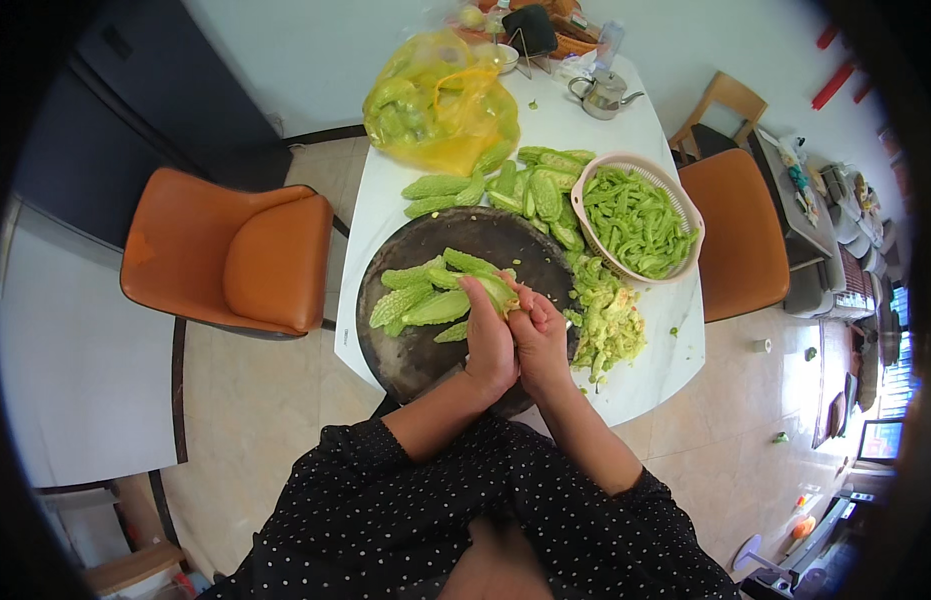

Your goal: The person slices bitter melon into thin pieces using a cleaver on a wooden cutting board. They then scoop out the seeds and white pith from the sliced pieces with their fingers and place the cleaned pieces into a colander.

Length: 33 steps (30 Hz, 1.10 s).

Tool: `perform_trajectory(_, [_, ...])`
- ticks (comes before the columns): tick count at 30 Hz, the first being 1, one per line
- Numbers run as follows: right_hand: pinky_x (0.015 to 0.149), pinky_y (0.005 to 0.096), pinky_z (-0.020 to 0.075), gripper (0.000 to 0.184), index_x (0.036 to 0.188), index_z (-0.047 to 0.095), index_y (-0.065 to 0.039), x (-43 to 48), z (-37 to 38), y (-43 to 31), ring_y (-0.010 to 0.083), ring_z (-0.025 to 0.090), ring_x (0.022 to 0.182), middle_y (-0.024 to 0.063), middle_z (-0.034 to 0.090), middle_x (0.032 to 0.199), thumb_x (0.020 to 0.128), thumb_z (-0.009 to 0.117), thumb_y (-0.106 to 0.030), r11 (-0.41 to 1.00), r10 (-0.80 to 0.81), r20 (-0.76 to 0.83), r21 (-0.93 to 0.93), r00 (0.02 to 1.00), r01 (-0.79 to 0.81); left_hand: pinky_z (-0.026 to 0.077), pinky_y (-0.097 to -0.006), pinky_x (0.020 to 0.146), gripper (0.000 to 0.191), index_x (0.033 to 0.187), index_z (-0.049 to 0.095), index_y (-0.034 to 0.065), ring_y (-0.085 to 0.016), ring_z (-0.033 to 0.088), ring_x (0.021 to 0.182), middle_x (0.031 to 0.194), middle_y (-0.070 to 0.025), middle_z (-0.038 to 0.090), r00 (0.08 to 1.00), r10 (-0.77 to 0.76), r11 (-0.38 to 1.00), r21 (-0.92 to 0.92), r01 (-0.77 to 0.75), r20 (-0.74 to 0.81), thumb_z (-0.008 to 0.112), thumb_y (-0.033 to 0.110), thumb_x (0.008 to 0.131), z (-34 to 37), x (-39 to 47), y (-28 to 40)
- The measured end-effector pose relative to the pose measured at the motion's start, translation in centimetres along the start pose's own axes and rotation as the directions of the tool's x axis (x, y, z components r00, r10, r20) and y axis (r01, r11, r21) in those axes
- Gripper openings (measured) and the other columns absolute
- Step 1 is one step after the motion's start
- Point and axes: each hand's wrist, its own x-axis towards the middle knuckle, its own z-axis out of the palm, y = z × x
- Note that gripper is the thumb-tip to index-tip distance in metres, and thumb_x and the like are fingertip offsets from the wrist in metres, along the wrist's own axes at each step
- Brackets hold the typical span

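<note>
My left hand (491, 337) holds a green bitter melon piece (489, 288) above a round dark chopping board (405, 367). My right hand (539, 337) meets it at the piece's near end, fingers curled; a small shiny bit shows beside it, too hidden to name. Several bitter melon halves (435, 307) lie on the board under and left of my hands. To the right is a heap of scooped pith and seeds (611, 322). More cut halves (546, 195) and whole-looking bitter melons (435, 186) lie beyond the board. A pink colander (695, 217) holds sliced bitter melon (634, 221).
A yellow plastic bag (443, 105) of bitter melons stands at the far left of the white table (660, 382). Behind are a metal teapot (604, 95), a bowl (506, 58) and a basket (574, 46). Orange chairs (225, 255) flank the table.
</note>
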Motion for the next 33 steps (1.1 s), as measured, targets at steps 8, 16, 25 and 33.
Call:
perform_trajectory(8, [0.085, 0.039, 0.0513, 0.069, 0.14, 0.043, -0.005, 0.5, -2.8, -5.5, 0.0326, 0.062, 0.099, 0.0201, 0.06, 0.121, 0.077, 0.068, -0.02, 0.367, -0.067, 0.218, -0.902, 0.974, 0.227, 0.049, -0.032, 0.058, 0.074, 0.11, 0.051, 0.0087, -0.018, 0.058, 0.068, 0.082, -0.0069, 0.059, 0.912, -0.411, 0.846, 0.376, 0.378, 0.009, 0.019, 0.073, 0.093, -4.1, 2.7, 0.4])
perform_trajectory(16, [0.082, 0.0433, 0.0518, 0.047, 0.122, 0.053, 0.0, 1.3, -2.2, -5.9, 0.0358, 0.063, 0.098, 0.0219, 0.064, 0.108, 0.078, 0.061, -0.013, 0.0, 0.274, 0.374, -0.921, 0.886, 0.389, 0.032, -0.0223, 0.035, 0.085, 0.103, 0.055, 0.0167, -0.008, 0.049, 0.049, 0.072, 0.0006, 0.057, 0.825, -0.557, 0.531, 0.722, 0.444, -0.098, 0.012, 0.086, 0.082, -3.6, 1.8, -0.1])
perform_trajectory(25, [0.069, 0.0451, 0.0536, 0.017, 0.085, 0.066, 0.0, 3.2, -4.1, -6.0, 0.0373, 0.066, 0.076, 0.0213, 0.067, 0.08, 0.078, 0.063, -0.015, 0.038, 0.321, 0.34, -0.937, 0.884, 0.347, 0.03, -0.0208, 0.035, 0.089, 0.106, 0.053, 0.0118, -0.008, 0.047, 0.044, 0.065, -0.0017, 0.055, 0.716, -0.691, 0.311, 0.85, 0.425, -0.104, 0.009, 0.086, 0.082, -1.8, 1.5, 0.8])
perform_trajectory(33, [0.079, 0.044, 0.053, 0.018, 0.093, 0.069, -0.002, 6.1, -13.1, -5.9, 0.0368, 0.064, 0.092, 0.0209, 0.067, 0.099, 0.078, 0.061, -0.005, -0.076, 0.044, 0.265, -0.961, 0.963, 0.267, 0.04, -0.0257, 0.045, 0.086, 0.133, 0.048, 0.0065, -0.014, 0.055, 0.053, 0.084, -0.0099, 0.063, 0.694, -0.718, 0.181, 0.947, 0.265, -0.057, 0.02, 0.076, 0.091, -3.6, 4.7, 3.7])
